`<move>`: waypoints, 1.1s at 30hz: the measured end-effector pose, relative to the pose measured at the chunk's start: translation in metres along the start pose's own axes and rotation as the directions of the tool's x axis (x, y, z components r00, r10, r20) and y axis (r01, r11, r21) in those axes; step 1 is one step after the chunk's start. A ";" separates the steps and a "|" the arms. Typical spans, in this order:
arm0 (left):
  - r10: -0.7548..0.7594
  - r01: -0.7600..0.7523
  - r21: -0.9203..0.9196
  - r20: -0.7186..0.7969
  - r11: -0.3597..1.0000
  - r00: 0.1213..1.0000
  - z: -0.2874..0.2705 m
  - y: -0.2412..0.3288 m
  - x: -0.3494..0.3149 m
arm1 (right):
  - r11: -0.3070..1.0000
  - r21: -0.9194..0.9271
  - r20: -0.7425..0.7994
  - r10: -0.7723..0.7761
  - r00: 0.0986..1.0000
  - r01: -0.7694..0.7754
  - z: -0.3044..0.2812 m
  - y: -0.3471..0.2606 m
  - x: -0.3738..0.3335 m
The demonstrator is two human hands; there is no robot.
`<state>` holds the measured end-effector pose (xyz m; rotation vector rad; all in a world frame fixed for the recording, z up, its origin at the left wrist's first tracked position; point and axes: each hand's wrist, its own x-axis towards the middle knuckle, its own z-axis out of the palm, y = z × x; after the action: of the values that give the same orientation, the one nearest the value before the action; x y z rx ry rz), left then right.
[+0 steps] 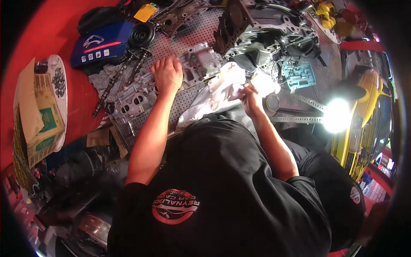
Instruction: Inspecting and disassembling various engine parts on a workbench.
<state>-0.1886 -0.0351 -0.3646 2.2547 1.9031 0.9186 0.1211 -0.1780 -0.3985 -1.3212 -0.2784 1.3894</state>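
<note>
A long metal cylinder head [135, 103] lies across the perforated bench top [165, 47]. My left hand [168, 76] presses down on its middle, fingers bent together over the metal. To the right, my right hand [251, 98] pinches a white cloth [214, 95] with thumb and fingers. The cloth spreads along the near side of the cylinder head and over the bench edge. Strong glare washes out the part of it by my right fingers, so its outline there is hard to make out.
Camshafts [114, 83] and a blue box [102, 45] lie at left. An engine block [244, 21] stands at the far right, near a teal tool case [298, 73]. A glaring lamp [337, 115] shines at right. Cardboard [43, 120] sits far left.
</note>
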 end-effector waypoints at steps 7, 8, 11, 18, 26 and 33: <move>-0.050 0.049 -0.142 -0.005 0.989 0.999 -0.018 0.007 0.000 | 0.969 0.219 0.304 0.047 0.951 -0.118 0.023 -0.056 -0.042; 0.014 -0.023 -0.151 -0.056 0.988 0.998 -0.028 0.012 -0.004 | 0.974 0.206 0.222 0.053 0.974 -0.100 0.027 -0.058 -0.049; 0.175 -0.194 -0.202 -0.108 0.960 0.979 -0.058 0.032 -0.036 | 0.961 0.225 0.281 0.094 0.955 -0.160 0.040 -0.064 -0.071; 0.143 0.178 -0.374 0.687 0.910 0.713 -0.044 0.033 -0.158 | 0.917 0.174 0.672 0.157 0.724 -0.360 0.088 -0.090 -0.124; 0.086 0.372 -0.384 0.785 0.845 0.614 -0.013 0.003 -0.158 | 0.964 -0.247 0.782 0.261 0.566 -0.102 0.115 -0.064 -0.127; -0.153 0.422 -0.387 0.562 0.820 0.813 -0.037 0.041 -0.139 | 0.479 -0.785 0.305 -0.252 0.919 0.392 0.108 -0.037 -0.026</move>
<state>-0.1783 -0.1844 -0.3734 1.6146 1.4951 0.5880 0.0482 -0.1328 -0.3192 -1.7983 -1.3904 1.0120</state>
